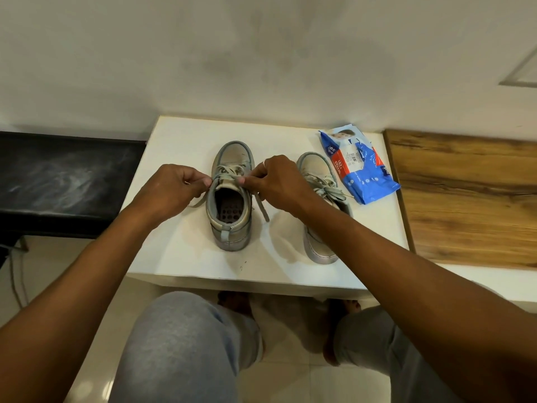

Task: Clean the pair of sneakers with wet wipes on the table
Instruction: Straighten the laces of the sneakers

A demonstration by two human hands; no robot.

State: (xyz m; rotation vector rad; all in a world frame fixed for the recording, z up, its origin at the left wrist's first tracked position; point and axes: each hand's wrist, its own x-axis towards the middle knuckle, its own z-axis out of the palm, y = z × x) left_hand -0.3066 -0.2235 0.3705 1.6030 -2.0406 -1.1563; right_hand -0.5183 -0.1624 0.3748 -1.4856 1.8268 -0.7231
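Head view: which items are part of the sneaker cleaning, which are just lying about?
Job: middle sneaker, its laces pinched by left hand and right hand; second sneaker; wet wipes pack; white table.
Lying about: black bench; wooden countertop.

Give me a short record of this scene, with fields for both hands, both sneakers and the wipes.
left hand: pinches the laces on the middle sneaker
right hand: pinches the same laces, opposite side
middle sneaker: upright, toe away, lace ends loose
other sneaker: upright to its right, partly behind the right forearm
wipes pack: lying on the table's far right, untouched
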